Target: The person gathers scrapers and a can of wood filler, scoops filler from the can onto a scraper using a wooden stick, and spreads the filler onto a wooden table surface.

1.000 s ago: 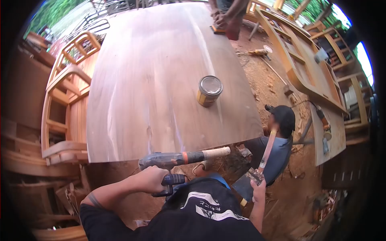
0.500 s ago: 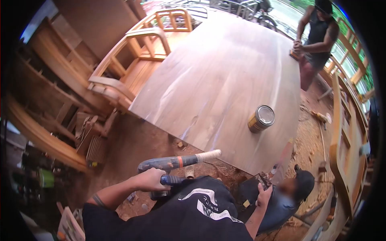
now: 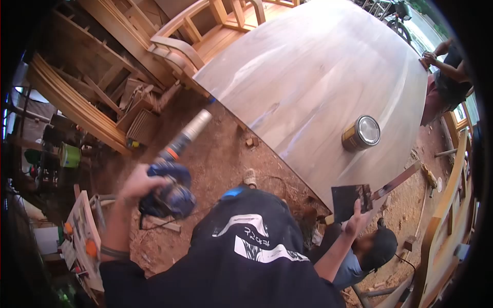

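"What is your left hand [image 3: 141,184] doing?"

"My fingers are wrapped around a blue power tool [image 3: 168,189], slightly blurred. Its pale tube [image 3: 197,124] points up and away from me, over the dirt floor [image 3: 221,149], apart from the large wooden board [image 3: 308,92]."

"And your right hand [image 3: 355,222]?"

"It is closed on a dark, flat plate [image 3: 344,203], with my thumb up against its crusted end. A long, flat strip [image 3: 396,180] slants up beside it; I cannot tell whether my fingers grip that too. The plate is close to the board's near corner."

"What else is around?"

"A metal can [image 3: 361,134] stands on the board, beyond the plate. A person in a dark cap [image 3: 379,250] is low beside my right forearm. Another person [image 3: 454,69] works at the board's far right edge."
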{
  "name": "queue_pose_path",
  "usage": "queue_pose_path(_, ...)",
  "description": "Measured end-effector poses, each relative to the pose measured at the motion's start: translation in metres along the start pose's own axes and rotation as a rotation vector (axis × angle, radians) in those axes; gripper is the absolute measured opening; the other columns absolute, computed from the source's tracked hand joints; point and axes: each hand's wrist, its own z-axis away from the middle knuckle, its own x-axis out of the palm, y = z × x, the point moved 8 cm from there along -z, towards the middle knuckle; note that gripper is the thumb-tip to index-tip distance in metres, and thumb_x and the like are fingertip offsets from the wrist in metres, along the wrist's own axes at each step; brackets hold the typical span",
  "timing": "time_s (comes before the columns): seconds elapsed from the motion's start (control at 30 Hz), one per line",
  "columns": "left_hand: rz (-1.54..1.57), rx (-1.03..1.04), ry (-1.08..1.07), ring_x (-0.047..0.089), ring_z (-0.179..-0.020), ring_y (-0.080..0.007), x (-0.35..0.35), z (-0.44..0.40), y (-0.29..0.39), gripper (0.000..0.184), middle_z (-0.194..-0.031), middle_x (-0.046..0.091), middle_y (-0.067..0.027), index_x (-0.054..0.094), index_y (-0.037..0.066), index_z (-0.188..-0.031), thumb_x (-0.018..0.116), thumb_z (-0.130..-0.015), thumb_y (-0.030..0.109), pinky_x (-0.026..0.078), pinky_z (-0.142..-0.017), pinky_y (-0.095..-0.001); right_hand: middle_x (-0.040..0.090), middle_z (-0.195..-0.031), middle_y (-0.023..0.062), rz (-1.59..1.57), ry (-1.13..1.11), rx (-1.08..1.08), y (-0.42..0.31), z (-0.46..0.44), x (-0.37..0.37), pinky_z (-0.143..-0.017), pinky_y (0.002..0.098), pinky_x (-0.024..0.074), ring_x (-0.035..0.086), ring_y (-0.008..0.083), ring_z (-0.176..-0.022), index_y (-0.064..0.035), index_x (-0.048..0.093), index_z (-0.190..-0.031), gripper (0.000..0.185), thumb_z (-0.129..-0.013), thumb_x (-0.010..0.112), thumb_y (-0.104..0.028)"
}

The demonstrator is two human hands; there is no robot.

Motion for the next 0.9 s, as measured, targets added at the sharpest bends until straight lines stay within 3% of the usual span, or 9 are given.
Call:
queue_pose_path(0.23, 0.006, 0.384, 0.497, 0.053, -0.051, -0.0074, -0.124, -0.014, 0.071, 0.012, -0.067, 0.060, -0.0002, 0.063, 0.000, -0.084, 0.064, -0.072, 0.004, 0.043, -0.047, -0.0232, 0.050, -0.135, 0.0146, -0.026, 0.101, -0.017, -0.019, -0.007, -0.007, -0.105, 0.0329, 0.0312, 0.048, 0.0219, -0.120, 0.0023, 0.041, -0.136, 0.059, -0.087, 0.068, -0.014)
queue_pose_path(0.33, -0.058, 0.482, 0.602, 0.053, -0.050, -0.0072, -0.168, -0.054, 0.111, 0.013, -0.066, 0.060, -0.0001, 0.064, -0.001, -0.086, 0.063, -0.074, 0.003, 0.042, -0.049, -0.0232, 0.052, -0.132, 0.0139, 0.075, 0.168, 0.142, -0.037, 0.008, 0.007, -0.104, 0.0323, 0.0319, 0.049, 0.0205, -0.118, 0.0028, 0.042, -0.135, 0.056, -0.088, 0.066, -0.013)
queue_pose_path(0.43, -0.089, 0.613, 0.671, 0.053, -0.048, -0.0075, -0.205, -0.125, 0.152, 0.012, -0.064, 0.060, -0.0003, 0.066, -0.001, -0.087, 0.066, -0.078, 0.006, 0.043, -0.046, -0.0238, 0.051, -0.131, 0.0146, 0.037, 0.213, -0.082, -0.021, 0.012, -0.005, -0.105, 0.0335, 0.0311, 0.048, 0.0210, -0.118, 0.0026, 0.041, -0.134, 0.054, -0.088, 0.066, -0.010)
queue_pose_path(0.5, -0.108, 0.667, 0.680, 0.053, -0.048, -0.0077, -0.219, -0.183, 0.181, 0.013, -0.064, 0.061, -0.0008, 0.066, -0.001, -0.087, 0.067, -0.078, 0.008, 0.043, -0.044, -0.0241, 0.044, -0.138, 0.0148, 0.085, 0.290, 0.023, -0.032, 0.026, 0.006, -0.107, 0.0353, 0.0297, 0.046, 0.0220, -0.120, 0.0051, 0.041, -0.133, 0.052, -0.089, 0.064, -0.007)
queue_pose_path(0.6, -0.103, 0.669, 0.645, 0.053, -0.047, -0.0081, -0.239, -0.285, 0.221, 0.014, -0.063, 0.061, -0.0017, 0.066, -0.001, -0.087, 0.069, -0.078, 0.010, 0.043, -0.042, -0.0246, 0.043, -0.140, 0.0150, 0.289, 0.320, -0.095, 0.011, 0.030, -0.035, -0.108, 0.0367, 0.0276, 0.043, 0.0231, -0.124, 0.0050, 0.039, -0.135, 0.053, -0.090, 0.062, -0.007)
queue_pose_path(0.7, 0.019, 0.662, 0.405, 0.053, -0.046, -0.0094, -0.245, -0.411, 0.256, 0.012, -0.062, 0.060, -0.0020, 0.065, 0.000, -0.083, 0.069, -0.075, 0.007, 0.043, -0.041, -0.0249, 0.047, -0.135, 0.0203, 0.346, 0.398, -0.167, -0.060, 0.046, 0.069, -0.102, 0.0369, 0.0357, 0.049, 0.0265, -0.116, 0.0091, 0.048, -0.127, 0.051, -0.088, 0.065, -0.019)
queue_pose_path(0.83, 0.263, 0.567, 0.039, 0.054, -0.047, -0.0118, -0.228, -0.612, 0.281, 0.008, -0.064, 0.059, -0.0049, 0.061, 0.000, -0.077, 0.063, -0.069, 0.000, 0.042, -0.041, -0.0264, 0.041, -0.141, 0.0173, 0.595, 0.242, -0.410, -0.142, 0.044, 0.250, -0.109, 0.0366, 0.0271, 0.042, 0.0249, -0.125, 0.0080, 0.041, -0.134, 0.054, -0.089, 0.063, -0.012)
queue_pose_path(0.87, 0.258, 0.487, 0.039, 0.055, -0.048, -0.0125, -0.221, -0.645, 0.275, 0.008, -0.066, 0.060, -0.0057, 0.061, 0.000, -0.076, 0.064, -0.069, 0.002, 0.043, -0.042, -0.0274, 0.043, -0.140, 0.0139, 0.527, 0.391, -0.040, -0.151, 0.047, 0.300, -0.110, 0.0392, 0.0264, 0.042, 0.0249, -0.127, 0.0047, 0.037, -0.137, 0.054, -0.089, 0.060, -0.007)
queue_pose_path(0.9, 0.253, 0.429, 0.039, 0.056, -0.048, -0.0133, -0.212, -0.680, 0.280, 0.010, -0.068, 0.061, -0.0066, 0.061, 0.000, -0.076, 0.066, -0.068, 0.003, 0.044, -0.042, -0.0283, 0.044, -0.139, 0.0136, 0.434, 0.297, 0.011, -0.159, 0.048, 0.352, -0.110, 0.0391, 0.0268, 0.043, 0.0248, -0.126, 0.0045, 0.037, -0.137, 0.055, -0.089, 0.060, -0.007)
